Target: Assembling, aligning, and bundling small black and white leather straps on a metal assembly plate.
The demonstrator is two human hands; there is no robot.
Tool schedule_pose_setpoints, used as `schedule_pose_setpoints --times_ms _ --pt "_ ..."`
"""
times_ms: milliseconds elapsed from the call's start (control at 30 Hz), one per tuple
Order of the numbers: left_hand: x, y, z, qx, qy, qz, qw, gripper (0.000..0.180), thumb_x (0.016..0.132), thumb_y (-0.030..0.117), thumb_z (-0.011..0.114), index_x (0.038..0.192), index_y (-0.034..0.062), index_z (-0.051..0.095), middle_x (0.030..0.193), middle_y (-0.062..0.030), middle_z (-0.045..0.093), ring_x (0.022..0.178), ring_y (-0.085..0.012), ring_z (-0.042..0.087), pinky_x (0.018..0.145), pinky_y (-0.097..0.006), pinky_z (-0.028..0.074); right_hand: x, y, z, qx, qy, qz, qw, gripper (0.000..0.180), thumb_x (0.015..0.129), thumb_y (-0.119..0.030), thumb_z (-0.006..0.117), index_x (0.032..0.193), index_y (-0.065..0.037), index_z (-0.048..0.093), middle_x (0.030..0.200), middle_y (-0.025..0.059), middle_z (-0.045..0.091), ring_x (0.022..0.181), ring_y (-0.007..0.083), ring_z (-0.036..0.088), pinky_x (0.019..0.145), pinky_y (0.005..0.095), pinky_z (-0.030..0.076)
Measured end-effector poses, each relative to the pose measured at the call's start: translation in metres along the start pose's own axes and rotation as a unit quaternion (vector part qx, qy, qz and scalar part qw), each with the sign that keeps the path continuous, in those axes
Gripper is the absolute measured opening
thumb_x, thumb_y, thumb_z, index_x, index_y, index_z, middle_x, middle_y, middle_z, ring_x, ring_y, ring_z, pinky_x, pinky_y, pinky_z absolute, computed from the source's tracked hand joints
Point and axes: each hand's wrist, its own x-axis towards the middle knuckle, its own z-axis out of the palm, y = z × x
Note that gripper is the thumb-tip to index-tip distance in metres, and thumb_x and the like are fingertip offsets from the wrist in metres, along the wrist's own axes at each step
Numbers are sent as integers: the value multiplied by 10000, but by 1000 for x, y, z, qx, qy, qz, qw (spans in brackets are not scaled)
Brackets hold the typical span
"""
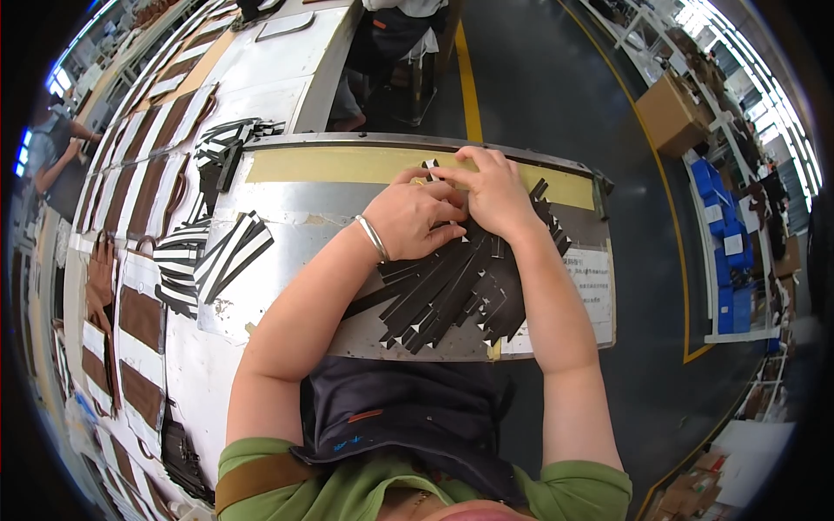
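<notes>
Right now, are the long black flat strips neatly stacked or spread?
Spread: the black flat strips fan across the grey metal board, ends uneven.

Both arms reached forward, bent at elbows, forearms converging. Left forearm (317, 300) slanted up and rightward; left hand (415, 217) lay back upward, fingers curled and pointing right. Right forearm (556, 300) rose steeply, leaning left; right hand (497, 198) sat just beside left, slightly farther forward, fingers bent, one digit stretched leftward. Hands nearly met at fingers (exact contact was hard to tell, some fingertips being hidden).
</notes>
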Motion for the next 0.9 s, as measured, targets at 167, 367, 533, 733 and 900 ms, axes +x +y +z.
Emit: schedule_pose_setpoints --times_ms 167,367,533,733,900 --pt "-2 -6 -9 80 26 -32 996 285 894 404 621 974 161 748 1089 9 658 1053 -193 615 1099 -508 287 -7 10 -9 -52 15 66 996 381 821 -56 579 1122 -241 721 1176 24 588 1160 218 518 998 380 380" --pt "-7 -23 -1 251 127 -153 947 428 891 492 595 1186 189 667 1187 1 603 1139 -224 566 1070 -461 288 -9 4 -7 -74 33 113 990 335 853 -123 583 1175 -135 676 1107 36 603 1109 239 549 958 390 414" --pt "2 -13 10 264 109 -192 939 444 870 463 622 1152 122 666 1161 -15 605 1088 -222 593 1024 -431 342 -6 -8 5 -32 35 42 998 324 864 -183 633 1178 -111 663 1122 24 585 1098 218 557 937 389 432" --pt "-2 1 -6 223 48 -198 953 407 878 457 619 1115 132 679 1112 -18 619 1036 -214 610 997 -436 362 -4 -6 6 -54 54 45 996 319 863 -187 635 1171 -108 666 1110 15 591 1097 216 561 931 382 429" --pt "3 -9 12 236 146 -162 947 390 881 460 615 1113 153 674 1074 -14 632 1039 -212 614 962 -412 379 -4 -7 5 -63 63 62 994 318 859 -187 635 1163 -98 671 1104 34 599 1077 232 573 913 395 450"
